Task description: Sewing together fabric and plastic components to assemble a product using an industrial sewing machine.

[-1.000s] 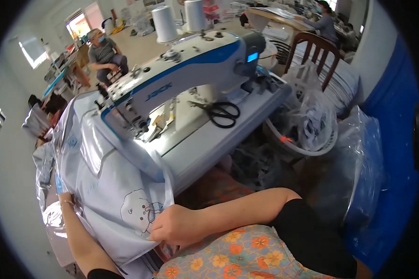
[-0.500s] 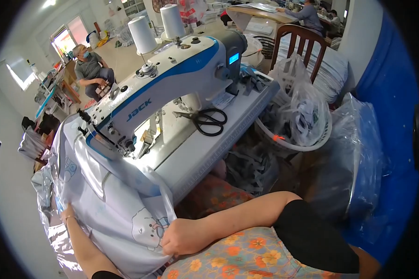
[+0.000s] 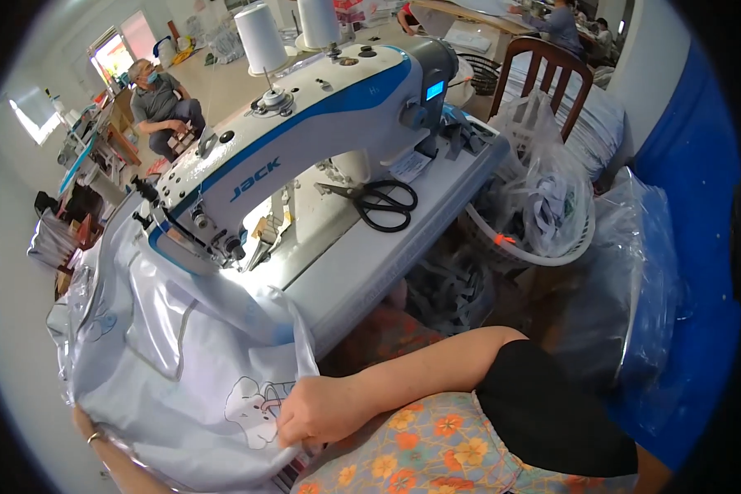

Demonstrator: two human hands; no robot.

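The right forearm comes in from the lower right, bare, w/ a black sleeve at the upper arm, and lies almost level across the lower part of the view. The right hand (image 3: 317, 409) is curled, knuckles facing left, fingers (image 3: 292, 428) bent down and closed in a pinch. The left hand (image 3: 86, 428) is low at the left edge, mostly hidden; only wrist and a thin bracelet show, so its grip is not clear. The 2 hands are well apart.

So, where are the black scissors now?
In the head view, the black scissors lie on the white table, right of centre, below the sewing machine arm.
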